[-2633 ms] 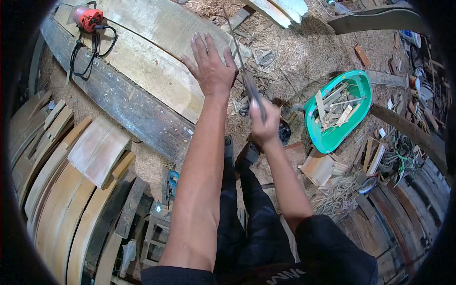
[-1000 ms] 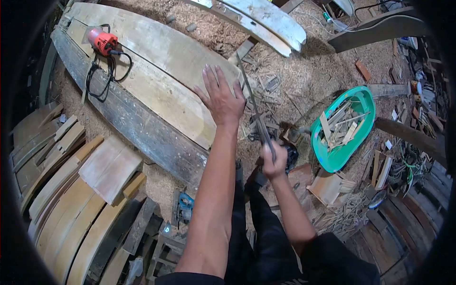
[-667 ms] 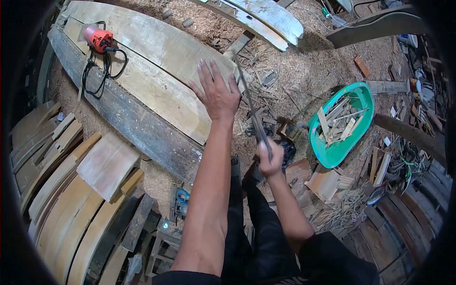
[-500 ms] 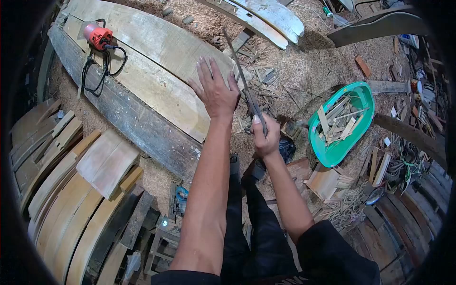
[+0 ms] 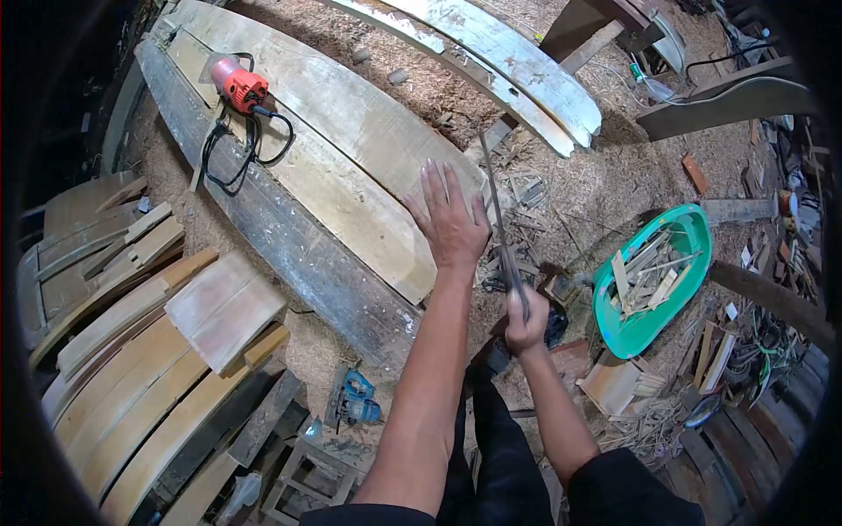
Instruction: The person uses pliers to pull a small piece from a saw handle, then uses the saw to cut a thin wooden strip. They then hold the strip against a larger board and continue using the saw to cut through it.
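Note:
My left hand (image 5: 458,226) lies flat with fingers spread on the near end of a pale wooden plank (image 5: 351,114). Gripped in my right hand (image 5: 526,323) is a long, thin, dark handsaw (image 5: 496,202), seen nearly edge-on. Its blade points away from me and runs close past the plank's end, just right of my left hand. My fingers hide the saw's handle. Beside that plank lies a second pale board (image 5: 338,206), both on top of a larger grey weathered board (image 5: 289,232).
A red power tool (image 5: 241,86) with a black cord rests on the boards. A blue power tool (image 5: 358,399) lies on the floor. Right of me is a green tub (image 5: 603,320) of wood scraps. Curved planks (image 5: 132,386) are stacked at left; shavings (image 5: 561,175) cover the ground.
My right hand has drawn the saw back toward me a little. The left hand stays flat on the plank. The whole view has shifted, so things appear lower and farther right.

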A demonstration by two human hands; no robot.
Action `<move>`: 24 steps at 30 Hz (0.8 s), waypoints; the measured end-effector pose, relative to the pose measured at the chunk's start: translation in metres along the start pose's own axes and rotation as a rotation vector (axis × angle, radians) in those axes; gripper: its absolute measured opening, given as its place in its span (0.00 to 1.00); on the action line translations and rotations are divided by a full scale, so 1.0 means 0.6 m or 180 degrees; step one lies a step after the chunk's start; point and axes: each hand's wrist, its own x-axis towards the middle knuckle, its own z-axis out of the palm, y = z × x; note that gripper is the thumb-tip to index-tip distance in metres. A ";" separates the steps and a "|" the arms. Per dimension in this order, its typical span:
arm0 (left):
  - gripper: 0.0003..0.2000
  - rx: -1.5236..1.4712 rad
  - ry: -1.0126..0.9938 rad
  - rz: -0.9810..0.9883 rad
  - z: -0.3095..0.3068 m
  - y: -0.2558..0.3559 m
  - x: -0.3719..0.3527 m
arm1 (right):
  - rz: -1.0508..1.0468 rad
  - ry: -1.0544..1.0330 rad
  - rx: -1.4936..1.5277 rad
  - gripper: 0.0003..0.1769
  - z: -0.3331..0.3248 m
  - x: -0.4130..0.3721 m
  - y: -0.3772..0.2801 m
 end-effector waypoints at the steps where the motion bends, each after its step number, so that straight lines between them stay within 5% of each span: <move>1: 0.33 -0.0011 -0.0003 -0.0011 0.001 0.000 0.000 | 0.0032 0.0086 0.0064 0.16 0.012 0.027 -0.001; 7: 0.34 -0.0011 -0.0017 -0.0041 0.002 0.003 0.003 | 0.0174 0.0206 0.0149 0.16 0.001 -0.053 -0.005; 12: 0.33 0.0029 -0.0002 -0.0037 0.000 0.000 -0.006 | 0.0294 0.0107 0.0224 0.19 0.014 0.036 -0.023; 18: 0.32 0.0004 0.0025 -0.0030 0.004 0.001 -0.001 | 0.0022 0.0176 0.0208 0.16 -0.015 -0.082 0.024; 24: 0.31 0.0026 0.0125 0.0028 0.007 0.001 -0.001 | 0.0114 0.0040 -0.0043 0.15 0.007 0.026 -0.024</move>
